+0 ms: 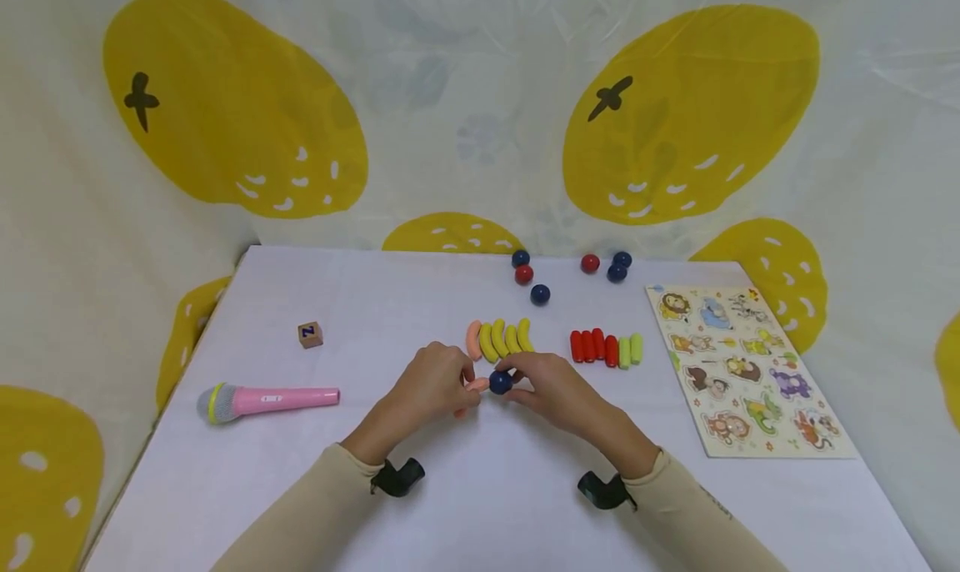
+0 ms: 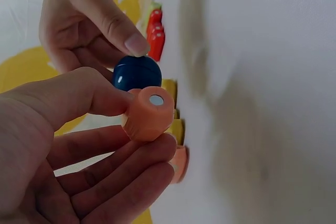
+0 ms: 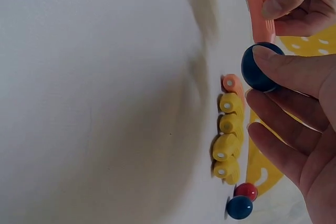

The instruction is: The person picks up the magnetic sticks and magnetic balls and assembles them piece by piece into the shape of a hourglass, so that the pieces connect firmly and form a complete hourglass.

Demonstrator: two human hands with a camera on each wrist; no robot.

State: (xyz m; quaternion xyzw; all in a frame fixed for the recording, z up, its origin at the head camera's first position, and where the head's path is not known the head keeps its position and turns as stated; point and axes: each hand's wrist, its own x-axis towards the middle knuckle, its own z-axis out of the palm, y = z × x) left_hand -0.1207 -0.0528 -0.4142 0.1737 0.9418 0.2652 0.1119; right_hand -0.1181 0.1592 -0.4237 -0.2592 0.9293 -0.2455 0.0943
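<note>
Left hand [image 1: 435,380] has its grip pinching a salmon curved stick [image 1: 477,384], thumb on one side, fingers on the other; pale round disc on the stick's end in left wrist view. Right hand [image 1: 553,391] has its grip pinching a dark blue ball [image 1: 500,382] between thumb and fingers. Ball sits right at the stick's right end, looks touching in right wrist view; both held at the middle of the surface [image 1: 495,522], just on the near side of a row of curved sticks. That row: one salmon piece [image 1: 473,339] at left, then four yellow sticks [image 1: 512,341] to its right, side by side. Farther right, four red sticks [image 1: 587,346] with two light green sticks [image 1: 630,350] on their right end. Toward the far edge, left cluster: blue ball, red ball [image 1: 523,274] touching or nearly, another blue one near them. Right of those, a second red ball [image 1: 590,263] beside two blue balls [image 1: 619,266]. Left side: wooden letter block [image 1: 310,334], pink toy microphone [image 1: 273,398] on its near side, lying flat, grey head pointing left. Right side: animal puzzle board [image 1: 750,372], flat, slightly angled. Beige sleeves [image 1: 303,505], black device [image 1: 397,477] at each wrist. Behind: white backdrop [image 1: 465,80] with big yellow fruit prints.
</note>
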